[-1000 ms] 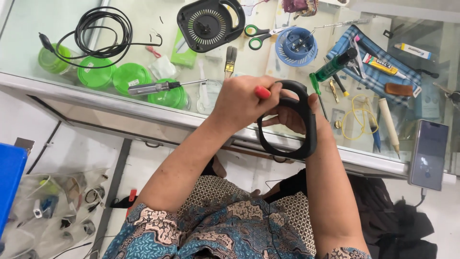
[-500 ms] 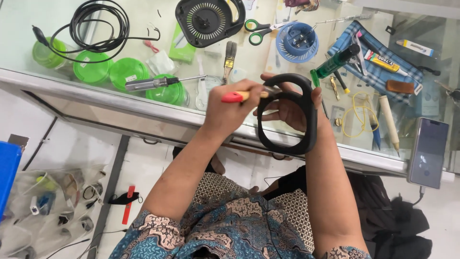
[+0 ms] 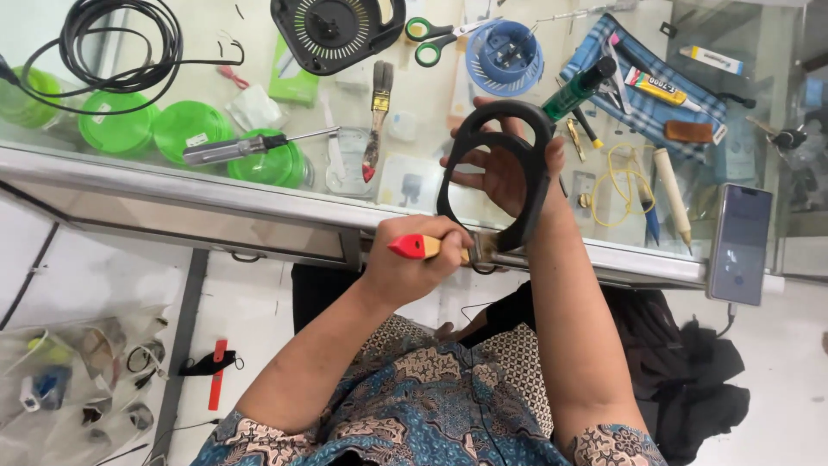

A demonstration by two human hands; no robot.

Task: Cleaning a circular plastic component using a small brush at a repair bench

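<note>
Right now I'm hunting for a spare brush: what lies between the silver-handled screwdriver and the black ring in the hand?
In the head view, a wooden-handled paintbrush lies between the screwdriver and the black ring on the glass counter.

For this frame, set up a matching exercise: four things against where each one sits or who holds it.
Things:
1. black ring housing
2. red-handled brush
3. scissors
4. smartphone

Places:
A. at the counter's right edge
B. in the left hand
C. in the right hand
D. flat on the glass beside the blue round part

Pairs: 1-C, 2-B, 3-D, 4-A
</note>
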